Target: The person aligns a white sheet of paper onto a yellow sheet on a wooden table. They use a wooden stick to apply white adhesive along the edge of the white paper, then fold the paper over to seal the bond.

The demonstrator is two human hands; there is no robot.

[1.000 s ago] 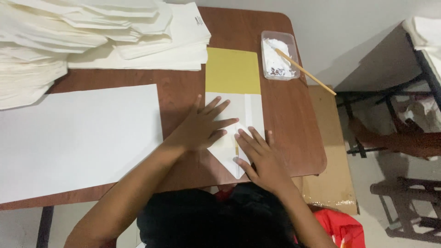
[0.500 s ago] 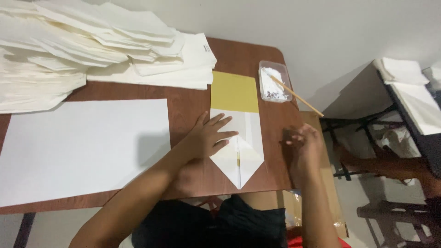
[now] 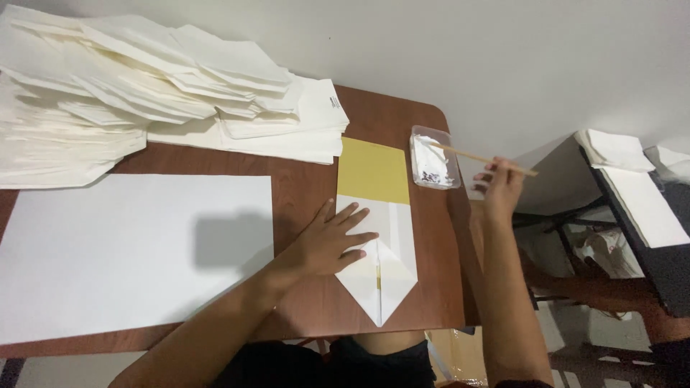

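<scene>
A folded white paper piece (image 3: 392, 266) with a pointed near end lies on the brown table (image 3: 309, 190), over a yellow sheet (image 3: 372, 171). My left hand (image 3: 332, 241) rests flat on its left half, fingers spread. My right hand (image 3: 499, 185) is raised beyond the table's right edge and pinches a thin wooden stick (image 3: 480, 156). The stick's far tip sits in a small clear tray (image 3: 434, 159) of white paste at the table's right corner.
A large white sheet (image 3: 133, 251) covers the table's left part. Stacks of folded white paper (image 3: 158, 108) fill the back left. To the right stands another dark table with white papers (image 3: 640, 194). A white wall runs behind.
My right hand left the folded paper, moved right and up past the table edge, and took hold of the stick in the tray. My left hand stayed on the paper.
</scene>
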